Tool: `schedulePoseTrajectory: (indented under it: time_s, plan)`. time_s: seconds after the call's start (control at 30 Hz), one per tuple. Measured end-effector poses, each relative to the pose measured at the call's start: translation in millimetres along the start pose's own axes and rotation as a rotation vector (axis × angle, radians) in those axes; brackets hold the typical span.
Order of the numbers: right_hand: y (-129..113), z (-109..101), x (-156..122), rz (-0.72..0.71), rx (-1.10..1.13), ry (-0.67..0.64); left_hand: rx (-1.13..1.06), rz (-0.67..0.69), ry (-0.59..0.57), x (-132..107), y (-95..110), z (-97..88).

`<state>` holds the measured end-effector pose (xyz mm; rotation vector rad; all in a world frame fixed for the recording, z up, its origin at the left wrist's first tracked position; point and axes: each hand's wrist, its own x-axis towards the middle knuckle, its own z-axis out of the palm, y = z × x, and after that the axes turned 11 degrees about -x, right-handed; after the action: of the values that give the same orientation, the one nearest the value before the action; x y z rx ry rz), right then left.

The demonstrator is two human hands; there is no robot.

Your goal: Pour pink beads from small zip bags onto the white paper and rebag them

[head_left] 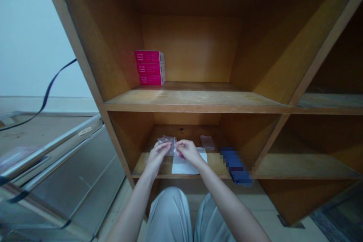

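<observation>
Both hands meet over the lower shelf at a small clear plastic bag point(168, 139). My left hand point(157, 154) pinches the bag's near left side between thumb and fingers. At its right edge, my right hand point(187, 149) is closed with the fingertips on the plastic. Something pinkish shows by the right fingertips, too small to name. Under the right hand lies a white sheet point(181, 166), partly covered by that hand. Another clear plastic bag point(207, 142) rests flat behind it to the right.
A stack of three pink boxes point(150, 68) stands on the upper shelf point(198, 96) at the left. A dark blue item point(236, 166), partly pixelated, hangs over the lower shelf's front edge. Left of the wooden cabinet is a metal-framed glass case point(70, 174) with a dark strap point(47, 96).
</observation>
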<state>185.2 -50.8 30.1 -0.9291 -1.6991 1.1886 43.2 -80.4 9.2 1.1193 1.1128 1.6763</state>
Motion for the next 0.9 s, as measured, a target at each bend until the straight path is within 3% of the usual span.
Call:
schedulePoseTrajectory:
  time_s: [0.2, 0.53, 0.7, 0.9]
  plan:
    - [0.2, -2.7, 2.6, -0.029, 0.045, -0.086, 0.113, 0.045, -0.001, 2.6, -2.2, 9.1]
    - [-7.8, -5.1, -1.0, 0.059, 0.120, -0.164, 0.128, 0.062, 0.004, 4.1, -10.2, 3.3]
    - [1.8, -5.1, 3.8, 0.110, 0.135, -0.170, 0.102, 0.057, 0.051, 4.4, -14.5, 3.2]
    - [11.1, -7.7, 12.2, 0.129, 0.009, -0.107, 0.062, 0.069, -0.020, 1.1, -9.1, 6.7]
